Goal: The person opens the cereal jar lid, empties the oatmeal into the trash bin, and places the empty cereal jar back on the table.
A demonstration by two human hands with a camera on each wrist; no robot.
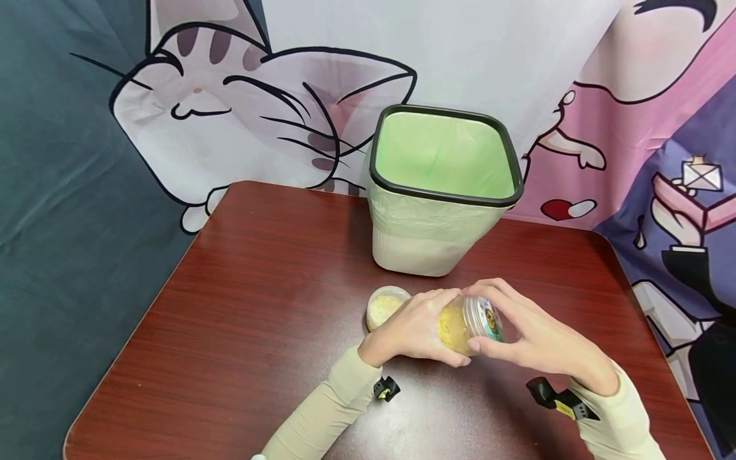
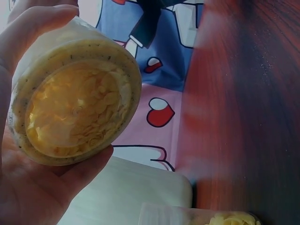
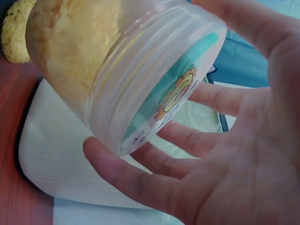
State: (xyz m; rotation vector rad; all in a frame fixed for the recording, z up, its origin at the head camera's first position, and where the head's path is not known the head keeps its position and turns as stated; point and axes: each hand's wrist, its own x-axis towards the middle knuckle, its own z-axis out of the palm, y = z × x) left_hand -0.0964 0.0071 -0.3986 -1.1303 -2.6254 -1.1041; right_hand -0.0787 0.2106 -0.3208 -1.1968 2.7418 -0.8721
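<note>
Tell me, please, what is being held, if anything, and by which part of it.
A clear, tilted jar: the left hand grips its body, and the right hand holds it around the lid.

Through the head view I look forward and down across the table (image 1: 259, 319). Both wrist views sit close to the jar (image 1: 454, 327): the left faces its base (image 2: 77, 105), left of frame; the right, its lid (image 3: 173, 93), upper centre. All three share jar and bin (image 1: 425, 223).
</note>
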